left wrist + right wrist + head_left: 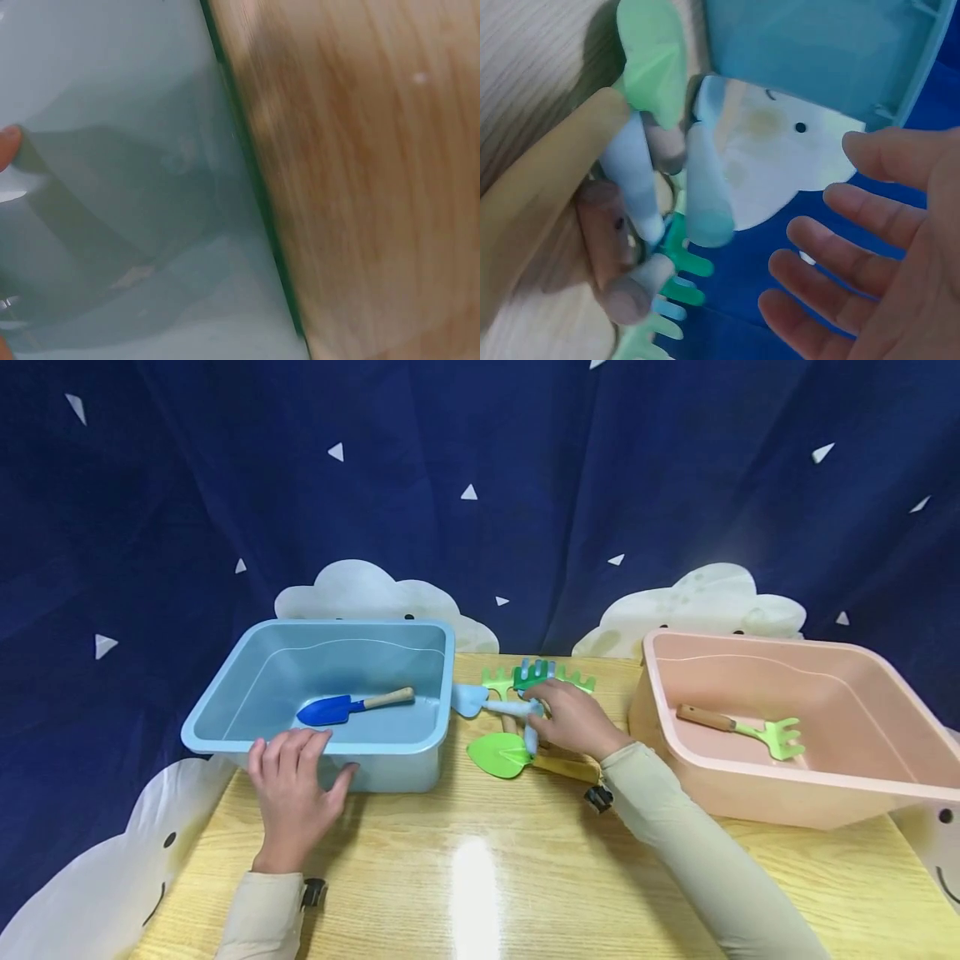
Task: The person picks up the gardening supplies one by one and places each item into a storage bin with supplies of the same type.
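My left hand (pixel 292 785) holds the near rim of the blue tub (pixel 390 747), fingers over the edge and thumb against the outer wall. Inside that tub lies a blue hand trowel (pixel 326 711) with a wooden handle. My right hand (pixel 573 718) hovers over a pile of toy garden tools, its fingers spread and apart from them in the right wrist view. Nearest to it is a light blue trowel (pixel 709 187), handle end toward the hand. The pile also has a light green trowel (pixel 498 755) with a yellowish handle, a dark green rake (pixel 531 675) and a light green rake (pixel 497 680).
To the right stands a pink tub (pixel 750 785) holding a light green hand rake (pixel 782 739) with a wooden handle. Both tubs sit on a wooden table (pixel 405 877). Behind hangs a dark blue curtain (pixel 525 485) with white triangles and cloud shapes.
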`<state>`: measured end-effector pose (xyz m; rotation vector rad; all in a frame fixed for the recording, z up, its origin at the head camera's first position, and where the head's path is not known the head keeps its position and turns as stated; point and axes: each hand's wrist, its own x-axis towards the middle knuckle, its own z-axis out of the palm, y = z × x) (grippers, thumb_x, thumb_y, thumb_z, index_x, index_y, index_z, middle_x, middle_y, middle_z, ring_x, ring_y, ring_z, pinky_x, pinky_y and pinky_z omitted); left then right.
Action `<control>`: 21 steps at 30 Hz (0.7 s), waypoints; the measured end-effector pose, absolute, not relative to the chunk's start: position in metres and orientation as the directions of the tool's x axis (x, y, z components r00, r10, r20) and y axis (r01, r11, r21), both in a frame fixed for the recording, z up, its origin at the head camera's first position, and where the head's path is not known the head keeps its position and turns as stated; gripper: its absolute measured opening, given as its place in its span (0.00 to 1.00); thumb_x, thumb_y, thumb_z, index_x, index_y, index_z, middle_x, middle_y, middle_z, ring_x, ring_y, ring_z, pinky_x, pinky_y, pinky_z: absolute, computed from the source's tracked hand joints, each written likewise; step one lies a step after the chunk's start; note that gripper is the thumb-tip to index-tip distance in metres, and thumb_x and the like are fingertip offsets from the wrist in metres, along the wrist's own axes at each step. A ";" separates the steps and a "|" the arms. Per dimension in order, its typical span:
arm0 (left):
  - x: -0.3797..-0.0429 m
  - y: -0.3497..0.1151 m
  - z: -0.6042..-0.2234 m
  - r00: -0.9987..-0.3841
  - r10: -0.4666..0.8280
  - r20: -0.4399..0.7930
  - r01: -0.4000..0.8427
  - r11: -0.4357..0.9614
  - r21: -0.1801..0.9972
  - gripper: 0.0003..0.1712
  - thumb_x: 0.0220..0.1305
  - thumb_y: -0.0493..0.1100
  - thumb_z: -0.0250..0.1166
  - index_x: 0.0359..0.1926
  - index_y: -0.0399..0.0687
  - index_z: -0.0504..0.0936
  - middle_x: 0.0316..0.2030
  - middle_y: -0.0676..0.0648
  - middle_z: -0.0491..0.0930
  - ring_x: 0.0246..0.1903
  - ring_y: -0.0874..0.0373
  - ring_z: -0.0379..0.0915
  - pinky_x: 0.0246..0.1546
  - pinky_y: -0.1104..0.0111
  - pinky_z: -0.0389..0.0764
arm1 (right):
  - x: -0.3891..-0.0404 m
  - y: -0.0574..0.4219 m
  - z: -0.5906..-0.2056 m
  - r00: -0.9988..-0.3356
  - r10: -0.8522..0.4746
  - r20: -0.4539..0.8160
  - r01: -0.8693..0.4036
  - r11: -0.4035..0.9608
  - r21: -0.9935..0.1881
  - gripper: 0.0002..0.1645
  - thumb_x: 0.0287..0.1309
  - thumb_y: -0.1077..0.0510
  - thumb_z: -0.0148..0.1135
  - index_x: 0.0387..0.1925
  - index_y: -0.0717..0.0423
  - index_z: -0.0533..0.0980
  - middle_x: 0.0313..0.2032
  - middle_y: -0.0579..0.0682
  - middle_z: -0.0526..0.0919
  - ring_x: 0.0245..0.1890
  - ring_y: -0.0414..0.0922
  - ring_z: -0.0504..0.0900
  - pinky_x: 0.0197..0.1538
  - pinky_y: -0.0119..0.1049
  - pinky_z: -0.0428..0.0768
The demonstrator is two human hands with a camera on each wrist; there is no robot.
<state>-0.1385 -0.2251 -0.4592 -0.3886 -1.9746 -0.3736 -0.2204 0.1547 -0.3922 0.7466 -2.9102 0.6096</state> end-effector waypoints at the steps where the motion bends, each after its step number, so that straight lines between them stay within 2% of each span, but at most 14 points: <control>1: -0.138 -0.225 -0.459 -0.404 0.105 0.909 0.430 0.899 0.088 0.32 0.45 0.51 0.70 0.52 0.39 0.78 0.46 0.37 0.77 0.50 0.38 0.67 0.69 0.47 0.53 | -0.224 0.153 -0.393 -0.880 -0.451 0.152 -0.474 0.804 -0.360 0.20 0.60 0.57 0.63 0.53 0.58 0.81 0.51 0.56 0.85 0.50 0.53 0.83 0.52 0.50 0.81; 9: -0.139 -0.226 -0.457 -0.405 0.106 0.908 0.433 0.897 0.088 0.33 0.45 0.50 0.70 0.52 0.39 0.78 0.46 0.36 0.77 0.51 0.37 0.67 0.69 0.48 0.53 | -0.253 0.141 -0.404 -0.878 -0.477 0.049 -0.463 0.818 -0.342 0.21 0.63 0.57 0.63 0.55 0.60 0.80 0.55 0.58 0.83 0.56 0.56 0.80 0.60 0.51 0.78; 21: -0.136 -0.226 -0.458 -0.429 0.093 0.898 0.413 0.905 0.103 0.33 0.46 0.52 0.69 0.52 0.40 0.79 0.47 0.36 0.78 0.52 0.38 0.68 0.69 0.47 0.53 | -0.281 0.134 -0.416 -0.888 -0.439 -0.140 -0.392 0.880 -0.268 0.24 0.63 0.56 0.64 0.59 0.59 0.78 0.58 0.57 0.82 0.58 0.57 0.80 0.60 0.51 0.78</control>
